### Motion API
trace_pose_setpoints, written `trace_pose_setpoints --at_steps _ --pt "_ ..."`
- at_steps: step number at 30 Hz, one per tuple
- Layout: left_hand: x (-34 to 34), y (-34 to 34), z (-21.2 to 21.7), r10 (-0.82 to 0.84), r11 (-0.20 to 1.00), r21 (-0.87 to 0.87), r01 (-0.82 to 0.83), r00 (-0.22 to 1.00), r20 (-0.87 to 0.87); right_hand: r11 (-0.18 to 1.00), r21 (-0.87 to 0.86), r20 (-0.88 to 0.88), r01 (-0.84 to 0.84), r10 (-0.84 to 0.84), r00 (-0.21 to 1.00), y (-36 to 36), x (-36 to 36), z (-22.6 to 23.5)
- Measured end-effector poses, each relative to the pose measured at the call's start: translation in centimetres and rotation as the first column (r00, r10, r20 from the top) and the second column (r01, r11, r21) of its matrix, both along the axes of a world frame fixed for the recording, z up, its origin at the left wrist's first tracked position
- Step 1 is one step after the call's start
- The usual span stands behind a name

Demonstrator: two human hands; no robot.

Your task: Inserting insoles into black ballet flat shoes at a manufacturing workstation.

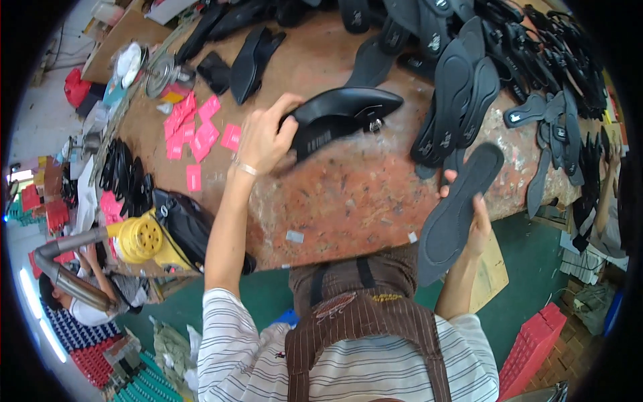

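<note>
Above the worktable [335, 201], my left hand [264, 137] is closed around one end of a black pointed shoe [335, 107]. The shoe is tilted, with its toe to the right and a small shiny buckle on a thin strap; part of it is blurred. My right hand [477, 228] grips a dark grey insole [459, 211] by its edges, near the front edge of the table. The insole's flat face, with a stitched-looking outline, is turned up, and it hides part of my fingers. Shoe and insole are apart from each other.
Stacked insoles [450, 87] cover the far right. More black shoes [251, 65] lie at the back. Pink cards [201, 137] and a metal can [167, 79] are at the left. A yellow blower-like device [139, 238] stands front left; a red crate [532, 352] lower right. Other people sit at both sides.
</note>
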State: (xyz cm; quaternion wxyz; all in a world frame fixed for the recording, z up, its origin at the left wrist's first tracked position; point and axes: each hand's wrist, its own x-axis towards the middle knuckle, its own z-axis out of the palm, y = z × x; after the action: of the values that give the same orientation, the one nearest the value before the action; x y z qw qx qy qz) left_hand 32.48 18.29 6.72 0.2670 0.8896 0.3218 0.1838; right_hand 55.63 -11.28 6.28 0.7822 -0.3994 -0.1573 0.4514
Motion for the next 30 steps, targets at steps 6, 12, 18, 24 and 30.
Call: trace_pose_setpoints --at_steps 6,12,18,24,30 --pt "-8.4 -12.0 -5.0 0.137 0.622 -0.718 -0.312 0.946 -0.293 0.958 -0.278 0.886 -0.064 0.281 0.368 1.4 -2.7 -0.5" --pt "-14.3 -17.7 -5.9 0.676 0.736 -0.038 -0.676 0.730 0.099 0.837 -0.425 0.903 -0.344 0.365 -0.226 1.5 -10.6 -1.8" --pt "-15.8 -23.8 -9.1 0.736 0.624 -0.489 -0.610 0.669 0.104 0.855 -0.403 0.915 -0.327 0.378 -0.141 3.5 -16.1 -5.4" --pt "-15.9 -24.0 -11.0 0.739 0.646 -0.484 -0.591 0.644 0.200 0.863 -0.373 0.921 -0.342 0.388 -0.026 4.9 -19.2 -6.8" --pt "-15.3 -23.7 -10.5 0.794 0.571 -0.594 -0.567 0.564 0.225 0.830 -0.448 0.891 -0.333 0.445 -0.092 5.1 -20.1 -7.5"
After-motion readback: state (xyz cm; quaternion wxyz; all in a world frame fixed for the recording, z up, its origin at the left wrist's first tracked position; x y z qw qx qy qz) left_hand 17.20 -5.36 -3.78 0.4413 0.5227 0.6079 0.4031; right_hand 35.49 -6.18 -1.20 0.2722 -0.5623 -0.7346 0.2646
